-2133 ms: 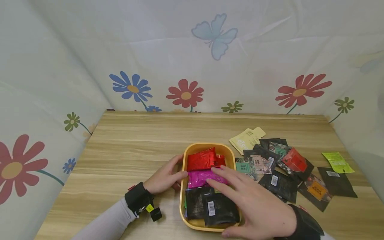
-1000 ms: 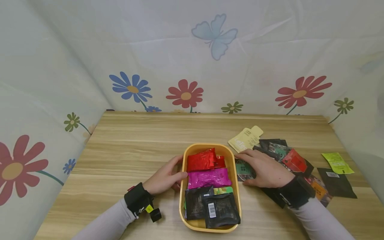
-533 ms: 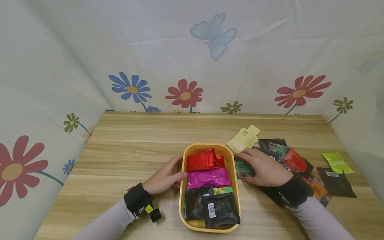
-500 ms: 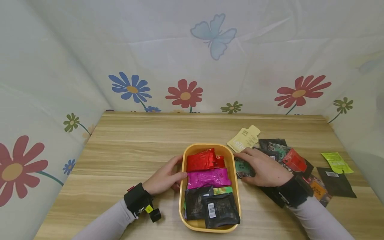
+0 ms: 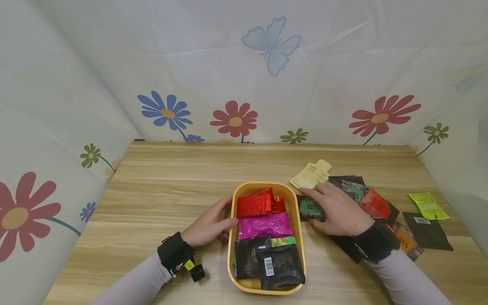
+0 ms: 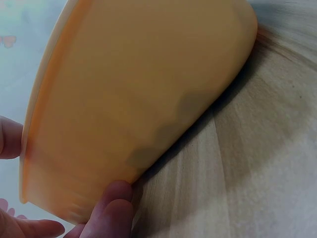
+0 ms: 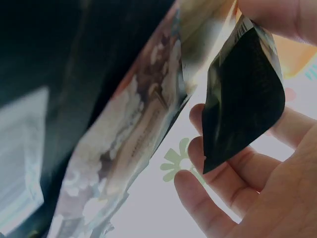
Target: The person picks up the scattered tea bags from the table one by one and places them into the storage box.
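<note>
A yellow-orange plastic tub stands in the middle of the head view. It holds red foil packets, a magenta packet and black sachets. My left hand grips its left side, and in the left wrist view the fingertips meet the outer wall near the base. Right of the tub, my right hand pinches a small black sachet with a green label. In the right wrist view that sachet sits between thumb and fingers, dark side showing.
A pale yellow pouch lies behind the right hand. Around that hand spread more black sachets, one with a red label and one with an orange label. A lime-green packet lies at the far right.
My right hand has gone from over the tub to the sachets on the right, where it now pinches the green-labelled one, which has turned slightly. The left hand stays at the tub.
</note>
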A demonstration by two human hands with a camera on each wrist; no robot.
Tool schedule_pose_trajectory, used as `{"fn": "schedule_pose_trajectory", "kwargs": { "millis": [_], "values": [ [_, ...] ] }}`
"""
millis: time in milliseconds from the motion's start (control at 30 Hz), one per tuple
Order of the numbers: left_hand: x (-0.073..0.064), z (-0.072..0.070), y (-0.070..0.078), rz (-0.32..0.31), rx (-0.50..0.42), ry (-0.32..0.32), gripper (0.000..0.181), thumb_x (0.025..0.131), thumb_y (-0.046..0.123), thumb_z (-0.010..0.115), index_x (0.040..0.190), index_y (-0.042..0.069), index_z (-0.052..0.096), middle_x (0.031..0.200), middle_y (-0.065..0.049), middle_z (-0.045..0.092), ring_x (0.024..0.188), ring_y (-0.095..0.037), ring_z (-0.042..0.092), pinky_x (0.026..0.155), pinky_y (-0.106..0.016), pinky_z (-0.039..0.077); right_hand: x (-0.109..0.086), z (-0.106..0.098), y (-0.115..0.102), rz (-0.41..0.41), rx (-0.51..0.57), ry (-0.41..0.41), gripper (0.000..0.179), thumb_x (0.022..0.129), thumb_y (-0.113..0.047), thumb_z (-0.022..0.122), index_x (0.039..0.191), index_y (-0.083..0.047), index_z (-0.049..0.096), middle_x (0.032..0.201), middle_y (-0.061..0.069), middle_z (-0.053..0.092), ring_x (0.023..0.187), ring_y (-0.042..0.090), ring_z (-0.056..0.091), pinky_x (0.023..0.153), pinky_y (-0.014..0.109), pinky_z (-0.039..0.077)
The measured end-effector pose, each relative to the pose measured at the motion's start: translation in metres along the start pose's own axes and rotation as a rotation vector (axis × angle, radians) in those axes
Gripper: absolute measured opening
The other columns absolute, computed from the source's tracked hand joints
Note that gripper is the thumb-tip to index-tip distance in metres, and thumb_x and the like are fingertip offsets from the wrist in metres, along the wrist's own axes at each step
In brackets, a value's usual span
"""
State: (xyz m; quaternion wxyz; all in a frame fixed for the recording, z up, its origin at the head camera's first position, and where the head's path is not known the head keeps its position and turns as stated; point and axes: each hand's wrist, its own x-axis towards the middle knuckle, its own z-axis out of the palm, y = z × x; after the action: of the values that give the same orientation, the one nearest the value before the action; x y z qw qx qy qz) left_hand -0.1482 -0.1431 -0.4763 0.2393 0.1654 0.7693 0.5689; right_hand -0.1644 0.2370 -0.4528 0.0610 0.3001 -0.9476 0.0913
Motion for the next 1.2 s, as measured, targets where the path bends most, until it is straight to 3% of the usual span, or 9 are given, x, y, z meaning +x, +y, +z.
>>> {"fn": "schedule_pose_trajectory", "kwargs": {
  "millis": [200, 367, 500, 667, 900, 1067, 1200],
  "values": [
    [0.001, 0.0, -0.002, 0.011, 0.002, -0.004, 0.069, 0.097, 0.029, 0.058, 0.158, 0.017, 0.027, 0.15, -0.01, 0.042, 0.076, -0.026, 0.07, 0.062, -0.042, 0.059, 0.0, -0.011, 0.003, 0.036, -0.031, 0.046, 0.084, 0.066, -0.04, 0.083, 0.141, -0.014, 0.056, 0.11, 0.002, 0.056, 0.096, 0.019, 0.049, 0.078, 0.04, 0.05],
    [0.001, 0.0, -0.002, 0.013, 0.002, -0.007, 0.069, 0.097, 0.028, 0.058, 0.158, 0.017, 0.027, 0.15, -0.01, 0.041, 0.076, -0.026, 0.07, 0.062, -0.042, 0.059, -0.002, -0.027, 0.002, 0.064, -0.012, 0.139, 0.079, 0.065, -0.038, 0.084, 0.136, -0.014, 0.059, 0.108, 0.002, 0.054, 0.094, 0.019, 0.048, 0.076, 0.04, 0.048],
    [0.001, 0.0, -0.001, 0.008, 0.0, -0.004, 0.069, 0.097, 0.027, 0.058, 0.158, 0.017, 0.027, 0.15, -0.01, 0.041, 0.075, -0.026, 0.069, 0.062, -0.042, 0.059, -0.002, -0.036, -0.006, 0.042, -0.003, 0.197, 0.075, 0.064, -0.038, 0.084, 0.132, -0.015, 0.063, 0.108, 0.0, 0.053, 0.094, 0.018, 0.046, 0.076, 0.039, 0.046],
    [0.001, 0.0, -0.001, 0.007, -0.002, -0.002, 0.069, 0.097, 0.027, 0.058, 0.158, 0.017, 0.027, 0.151, -0.011, 0.04, 0.074, -0.026, 0.069, 0.062, -0.043, 0.059, -0.002, -0.043, -0.019, 0.018, -0.029, 0.215, 0.068, 0.064, -0.04, 0.083, 0.127, -0.017, 0.068, 0.108, -0.002, 0.052, 0.095, 0.014, 0.046, 0.078, 0.036, 0.046],
    [0.002, 0.0, -0.002, 0.008, 0.004, -0.004, 0.069, 0.097, 0.028, 0.058, 0.158, 0.019, 0.027, 0.15, -0.01, 0.041, 0.074, -0.026, 0.069, 0.061, -0.042, 0.059, -0.008, -0.059, -0.028, -0.001, -0.048, 0.282, 0.065, 0.063, -0.039, 0.082, 0.122, -0.017, 0.07, 0.112, 0.002, 0.055, 0.097, 0.019, 0.049, 0.079, 0.04, 0.048],
    [0.002, 0.001, -0.001, 0.003, 0.001, -0.001, 0.068, 0.097, 0.027, 0.058, 0.157, 0.019, 0.029, 0.15, -0.01, 0.041, 0.074, -0.026, 0.069, 0.062, -0.042, 0.059, -0.008, -0.063, -0.041, -0.071, 0.039, 0.306, 0.063, 0.065, -0.039, 0.081, 0.124, -0.019, 0.07, 0.115, -0.003, 0.054, 0.103, 0.013, 0.046, 0.08, 0.037, 0.047],
    [0.002, 0.001, -0.001, 0.002, -0.004, 0.003, 0.067, 0.097, 0.027, 0.059, 0.157, 0.018, 0.029, 0.15, -0.009, 0.041, 0.075, -0.026, 0.069, 0.062, -0.042, 0.059, -0.006, -0.055, -0.062, -0.168, 0.182, 0.32, 0.06, 0.066, -0.036, 0.083, 0.123, -0.021, 0.07, 0.12, -0.008, 0.055, 0.11, 0.008, 0.046, 0.084, 0.035, 0.048]
  ]
}}
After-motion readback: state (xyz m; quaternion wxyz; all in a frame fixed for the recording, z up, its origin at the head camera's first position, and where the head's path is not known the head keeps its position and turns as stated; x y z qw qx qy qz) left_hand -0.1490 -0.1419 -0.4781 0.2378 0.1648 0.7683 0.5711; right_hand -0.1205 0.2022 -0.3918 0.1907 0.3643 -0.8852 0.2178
